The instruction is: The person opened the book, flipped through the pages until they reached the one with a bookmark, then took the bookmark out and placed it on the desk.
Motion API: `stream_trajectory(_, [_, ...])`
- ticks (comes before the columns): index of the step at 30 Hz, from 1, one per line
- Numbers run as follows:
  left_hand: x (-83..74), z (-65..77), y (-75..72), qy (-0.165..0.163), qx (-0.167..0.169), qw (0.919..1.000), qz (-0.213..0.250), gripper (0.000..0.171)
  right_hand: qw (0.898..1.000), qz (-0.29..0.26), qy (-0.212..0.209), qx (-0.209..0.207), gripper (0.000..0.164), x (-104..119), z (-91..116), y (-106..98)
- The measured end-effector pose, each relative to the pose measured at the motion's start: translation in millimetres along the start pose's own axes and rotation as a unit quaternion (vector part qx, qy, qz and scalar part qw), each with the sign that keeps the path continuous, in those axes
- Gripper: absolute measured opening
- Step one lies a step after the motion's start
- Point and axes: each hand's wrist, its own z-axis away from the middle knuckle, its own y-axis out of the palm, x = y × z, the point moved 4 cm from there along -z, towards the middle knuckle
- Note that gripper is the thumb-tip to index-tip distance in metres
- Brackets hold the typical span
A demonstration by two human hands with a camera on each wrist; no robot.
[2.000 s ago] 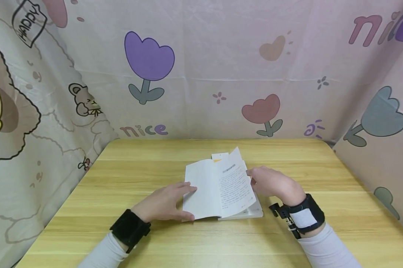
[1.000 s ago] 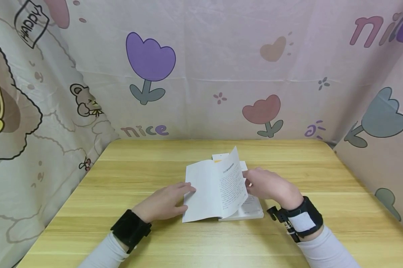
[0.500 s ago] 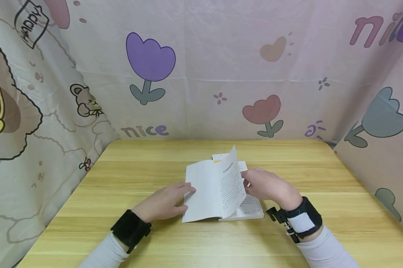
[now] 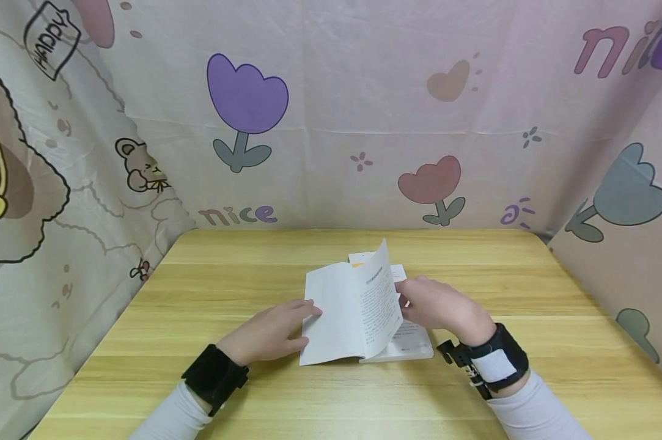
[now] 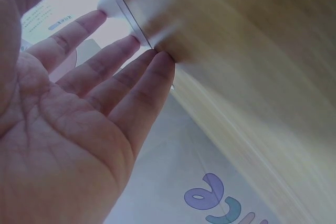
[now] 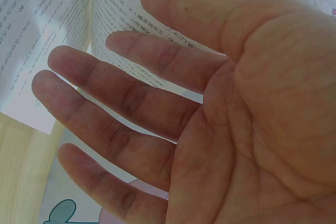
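Touching bk at left w/ relaxed L hand, raised pg at right w/ straight-fingered R hand.

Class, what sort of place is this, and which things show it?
Seemingly a small indoor tabletop set-up, perhaps for filming: cartoon-printed cloth screens the back and sides of a wood-grain table bearing an open book.

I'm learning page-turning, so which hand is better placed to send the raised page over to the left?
Probably the right hand, at the free edge of the raised page; the left hand touches the open book on its opposite, left side.
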Motion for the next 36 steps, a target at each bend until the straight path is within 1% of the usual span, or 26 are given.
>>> stream_trajectory(9, [-0.1, -0.5, 0.6, -0.003, 0.006, 1.0000, 0.002, 0.051, 1.000, -0.009, 0.003, -0.004, 0.028, -0.3, 0.5, 1.6])
stream_trajectory(17, [-1.4, -1.4, -0.3, -0.004, 0.008, 1.0000, 0.002, 0.051, 1.000, -0.005, 0.009, -0.007, 0.026, 2.9, -0.1, 1.0])
stream_trajectory(22, [-1.4, -1.0, -0.9, -0.003, 0.008, 1.0000, 0.003, 0.051, 1.000, -0.005, 0.010, -0.007, 0.027, 4.7, 0.2, 0.1])
stream_trajectory(32, [-0.2, -0.2, -1.1, 0.003, 0.005, 1.0000, 0.001, 0.052, 1.000, 0.004, -0.011, -0.021, 0.026, 7.6, -1.2, 1.2])
stream_trajectory(36, [-0.6, 0.0, -0.9, 0.003, 0.005, 1.0000, 0.003, 0.052, 1.000, 0.005, -0.013, -0.021, 0.027, 8.2, -1.1, 1.9])
